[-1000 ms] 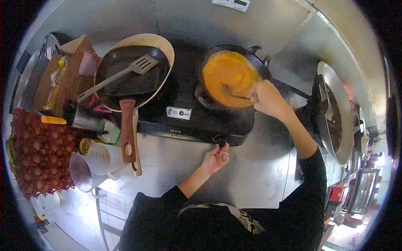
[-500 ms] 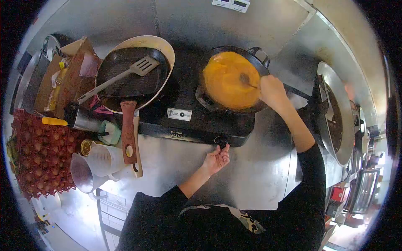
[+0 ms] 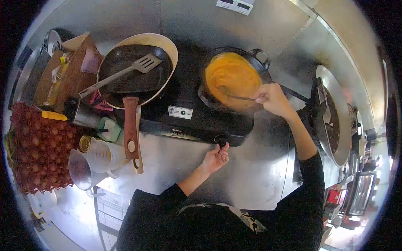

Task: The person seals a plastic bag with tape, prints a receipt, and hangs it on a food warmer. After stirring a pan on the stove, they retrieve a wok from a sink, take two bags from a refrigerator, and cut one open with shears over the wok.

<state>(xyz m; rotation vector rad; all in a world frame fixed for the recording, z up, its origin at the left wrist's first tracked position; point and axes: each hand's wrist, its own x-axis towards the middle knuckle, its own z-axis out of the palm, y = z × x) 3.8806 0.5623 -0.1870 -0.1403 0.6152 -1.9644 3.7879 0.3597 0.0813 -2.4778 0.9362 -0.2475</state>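
Observation:
A dark round pan (image 3: 265, 76) sits on the right side of a black gas stove (image 3: 159, 130) and holds an orange-yellow mixture (image 3: 234, 75). My right hand (image 3: 274, 99) is closed round the handle of a spoon-like utensil (image 3: 243, 98), whose head dips into the lower part of the mixture. Below the stove's front edge, my left hand (image 3: 216, 159) has its fingertips closed on the black stove knob (image 3: 220, 140).
Left on the stove are stacked pans (image 3: 173, 52) with a grey slotted spatula (image 3: 146, 63). Egg trays (image 3: 42, 146), a cardboard box (image 3: 75, 79) and plastic jugs (image 3: 79, 169) stand further left. A large wok (image 3: 345, 125) is at the right.
My right hand has moved slightly down and left, and the utensil's head has swept from the right of the mixture to its lower left. My left hand stays at the knob.

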